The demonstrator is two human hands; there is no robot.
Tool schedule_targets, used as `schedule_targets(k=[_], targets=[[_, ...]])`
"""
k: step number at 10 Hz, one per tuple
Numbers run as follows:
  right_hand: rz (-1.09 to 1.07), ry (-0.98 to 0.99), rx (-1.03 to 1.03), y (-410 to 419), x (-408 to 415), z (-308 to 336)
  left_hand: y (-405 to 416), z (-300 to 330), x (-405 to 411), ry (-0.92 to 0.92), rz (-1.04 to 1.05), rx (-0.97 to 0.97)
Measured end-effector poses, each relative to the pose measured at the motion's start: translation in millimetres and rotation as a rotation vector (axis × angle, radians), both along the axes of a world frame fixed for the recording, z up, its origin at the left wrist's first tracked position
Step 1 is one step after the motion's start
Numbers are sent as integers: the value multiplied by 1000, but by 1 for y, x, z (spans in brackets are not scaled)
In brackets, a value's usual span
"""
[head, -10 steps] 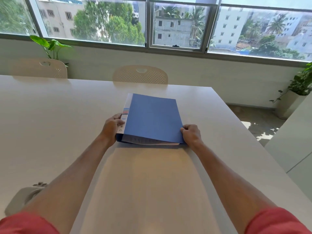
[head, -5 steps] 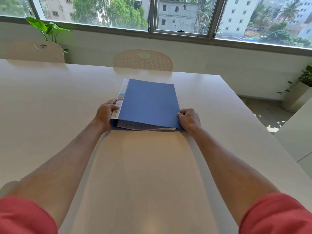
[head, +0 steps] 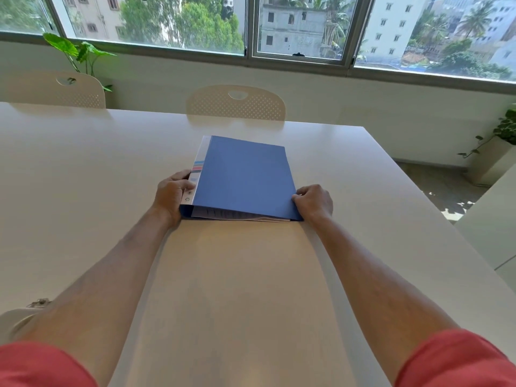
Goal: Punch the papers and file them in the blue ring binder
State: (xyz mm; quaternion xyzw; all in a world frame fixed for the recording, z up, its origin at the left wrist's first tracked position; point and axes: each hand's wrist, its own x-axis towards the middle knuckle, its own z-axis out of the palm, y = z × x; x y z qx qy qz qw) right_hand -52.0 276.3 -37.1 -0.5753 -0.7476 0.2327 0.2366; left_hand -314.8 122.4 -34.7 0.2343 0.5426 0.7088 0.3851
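Papers [head: 245, 216] lie inside the closed flat blue plastic ring binder [head: 245, 177], long axis pointing away, left hand [head: 171, 195] gripping its spine, right hand [head: 314, 202] pinching its open corner.

White table [head: 83, 191], two chairs [head: 236, 104], potted plants [head: 78, 54], windows [head: 301, 26].

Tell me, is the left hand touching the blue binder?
Touching: the head view shows the left hand gripping the spine edge of the blue binder.
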Motion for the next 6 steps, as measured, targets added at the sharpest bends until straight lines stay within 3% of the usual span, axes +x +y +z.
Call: schedule_targets(k=[4, 6], targets=[[-13, 68, 31, -8, -1, 3, -13, -1, 2, -240, 119, 125], [-84, 166, -34, -17, 12, 10, -28, 12, 19, -190, 162, 56]])
